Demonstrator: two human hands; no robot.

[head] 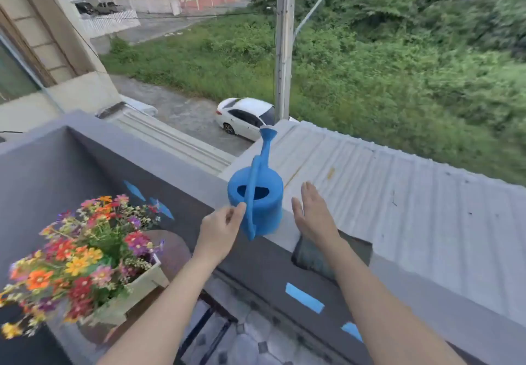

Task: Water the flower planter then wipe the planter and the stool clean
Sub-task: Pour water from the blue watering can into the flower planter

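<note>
A blue plastic watering can (263,199) stands upright on top of the grey balcony wall (176,165), its spout pointing away. My left hand (220,228) is at the can's handle, fingertips touching it, fingers apart and not closed around it. My right hand (313,214) hovers flat and open just right of the can, holding nothing. A pale wooden planter (133,290) full of multicoloured flowers (85,251) sits on a round brown stool (170,248) at the lower left. A dark cloth (310,256) lies on the wall top, partly under my right forearm.
Beyond the wall a corrugated metal roof (384,191) slopes away, with a drop to a street, a white car (244,118) and a utility pole (284,43). Blue tape strips (304,297) mark the wall's inner face. Patterned floor tiles (250,339) lie below.
</note>
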